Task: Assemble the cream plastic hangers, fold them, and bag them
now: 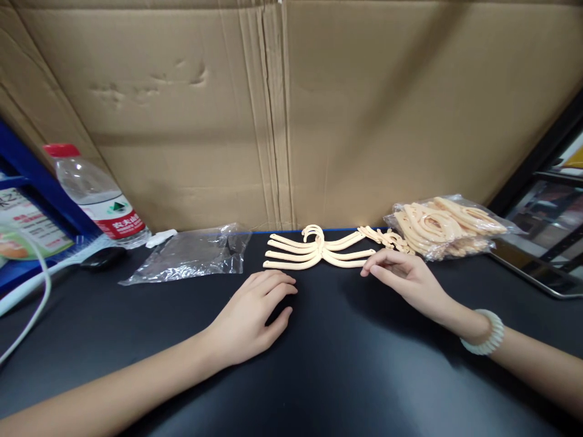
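Several cream plastic hangers [298,249] lie overlapped on the black tabletop, their hooks pointing away from me and their arms fanned out to both sides. My left hand [257,315] rests on the table in front of them, fingers loosely curved and apart, with nothing held. Just above the right ends of the hangers is my right hand [401,276], its fingers bent with the thumb apart from them. It appears to hold nothing; whether its fingertips touch the lowest hanger I cannot tell. Small cream plastic pieces [387,238] lie behind that hand.
A clear bag of cream hangers [446,227] lies at the back right, beside a metal-edged frame [537,273]. To the left are a flat clear plastic bag [189,252], a water bottle [98,197], a dark device [104,257] and a white cable [43,273]. A cardboard wall [182,121] closes off the back.
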Demonstrator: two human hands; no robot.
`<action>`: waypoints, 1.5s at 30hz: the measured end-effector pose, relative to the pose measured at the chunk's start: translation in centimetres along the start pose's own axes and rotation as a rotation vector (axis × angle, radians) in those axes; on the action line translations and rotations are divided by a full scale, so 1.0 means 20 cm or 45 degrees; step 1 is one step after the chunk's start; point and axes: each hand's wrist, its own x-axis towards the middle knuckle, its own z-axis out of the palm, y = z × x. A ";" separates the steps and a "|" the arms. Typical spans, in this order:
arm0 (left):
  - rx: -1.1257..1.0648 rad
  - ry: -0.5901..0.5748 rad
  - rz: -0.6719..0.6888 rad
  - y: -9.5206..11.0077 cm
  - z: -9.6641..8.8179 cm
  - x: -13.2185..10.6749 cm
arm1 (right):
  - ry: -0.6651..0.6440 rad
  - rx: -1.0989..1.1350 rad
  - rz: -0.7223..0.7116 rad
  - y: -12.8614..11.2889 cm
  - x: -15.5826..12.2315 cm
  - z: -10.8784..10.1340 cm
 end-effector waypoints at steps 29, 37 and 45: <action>0.262 -0.106 -0.140 -0.08 0.01 -0.02 | 0.680 -0.531 -0.175 -0.03 0.09 -0.31; 0.199 0.005 -0.147 -0.06 0.00 0.00 | 0.120 -1.529 -0.315 0.08 0.09 -0.37; 0.073 0.053 -0.172 -0.08 0.01 0.00 | -0.114 -1.998 -0.245 0.12 0.09 -0.35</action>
